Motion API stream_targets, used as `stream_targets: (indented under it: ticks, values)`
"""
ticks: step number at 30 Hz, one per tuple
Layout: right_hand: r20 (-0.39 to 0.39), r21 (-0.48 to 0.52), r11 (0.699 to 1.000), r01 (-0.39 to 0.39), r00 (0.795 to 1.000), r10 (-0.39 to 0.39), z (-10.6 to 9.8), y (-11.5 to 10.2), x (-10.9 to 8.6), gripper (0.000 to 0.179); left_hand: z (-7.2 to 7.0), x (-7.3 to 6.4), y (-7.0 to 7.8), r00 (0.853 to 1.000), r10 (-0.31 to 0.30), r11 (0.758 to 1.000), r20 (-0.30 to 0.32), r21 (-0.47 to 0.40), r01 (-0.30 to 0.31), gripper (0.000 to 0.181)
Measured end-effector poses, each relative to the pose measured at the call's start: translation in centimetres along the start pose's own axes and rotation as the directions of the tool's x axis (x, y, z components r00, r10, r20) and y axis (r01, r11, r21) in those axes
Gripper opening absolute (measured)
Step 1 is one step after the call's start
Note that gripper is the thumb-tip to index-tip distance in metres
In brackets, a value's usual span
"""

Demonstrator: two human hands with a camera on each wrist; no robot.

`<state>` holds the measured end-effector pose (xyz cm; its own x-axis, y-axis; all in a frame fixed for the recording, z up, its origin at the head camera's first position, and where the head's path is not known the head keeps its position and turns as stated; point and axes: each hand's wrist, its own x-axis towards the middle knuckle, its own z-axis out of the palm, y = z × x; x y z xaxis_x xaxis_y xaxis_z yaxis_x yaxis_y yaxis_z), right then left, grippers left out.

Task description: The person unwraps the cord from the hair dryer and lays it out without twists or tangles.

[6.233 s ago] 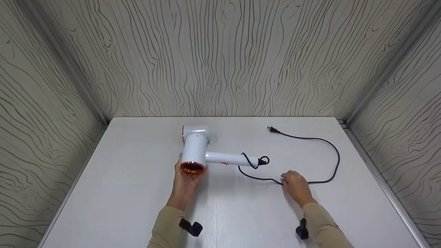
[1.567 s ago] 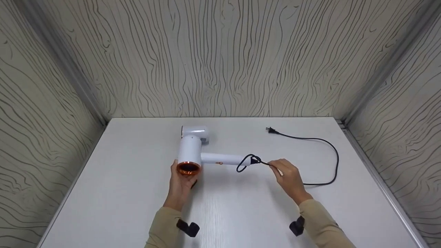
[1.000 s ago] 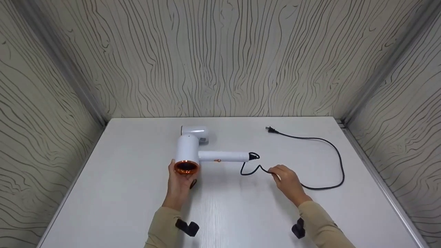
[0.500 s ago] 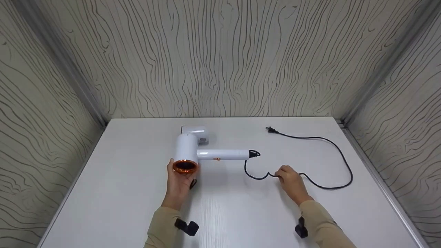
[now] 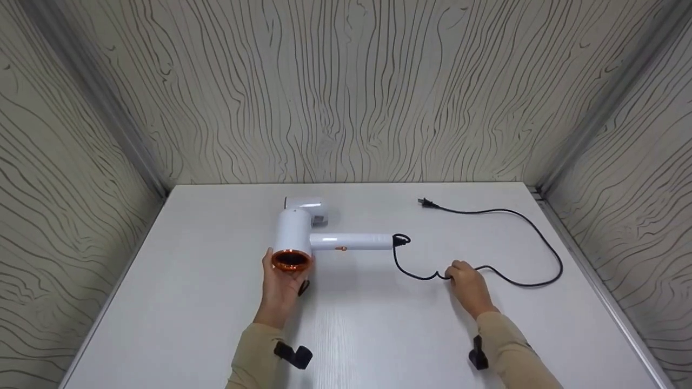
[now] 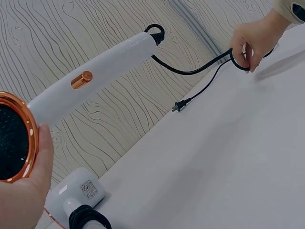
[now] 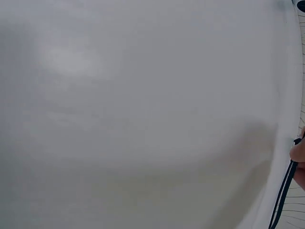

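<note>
Hair dryer gripped at barrel by left hand, 7 o'clock in head view; cord pinched by right hand, 4 o'clock. Likely rigid, slick, barrel-heavy, limp at cord; best held by barrel.

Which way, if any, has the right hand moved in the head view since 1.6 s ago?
Yes. The right hand has shifted rightward, closer to the right edge of the white table, and sits slightly lower in the picture.

2nd dryer on tbl behind held dryer, cord R, plug back R
</note>
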<state>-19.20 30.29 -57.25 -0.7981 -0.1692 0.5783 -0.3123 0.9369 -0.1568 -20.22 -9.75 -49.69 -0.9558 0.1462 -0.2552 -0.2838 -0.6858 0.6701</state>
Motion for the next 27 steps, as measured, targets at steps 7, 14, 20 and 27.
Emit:
stream_targets:
  ticks: [7, 14, 20, 27]
  values:
    - [0.037, 0.042, 0.999, -0.015, 0.999, 0.014, 0.36, 0.01, -0.14, 0.025, -0.06, 0.1, -0.1, 1.0, -0.001, 1.0, 0.002, -0.013, 0.001, 0.064]
    - [0.083, 0.047, 0.999, -0.013, 0.996, 0.009, 0.65, -0.09, -0.24, 0.024, 0.28, -0.16, 0.05, 1.0, 0.003, 1.0, 0.019, -0.003, -0.003, 0.066]
    - [0.191, 0.072, 0.988, -0.134, 0.974, 0.118, 0.54, -0.04, -0.1, 0.019, 0.75, -0.51, 0.55, 0.998, -0.02, 0.998, 0.051, -0.053, 0.023, 0.068]
    - [0.233, 0.122, 0.968, -0.221, 0.954, 0.188, 0.68, -0.28, 0.02, 0.015, 0.84, -0.4, 0.76, 0.999, -0.02, 0.997, 0.047, -0.072, 0.023, 0.065]
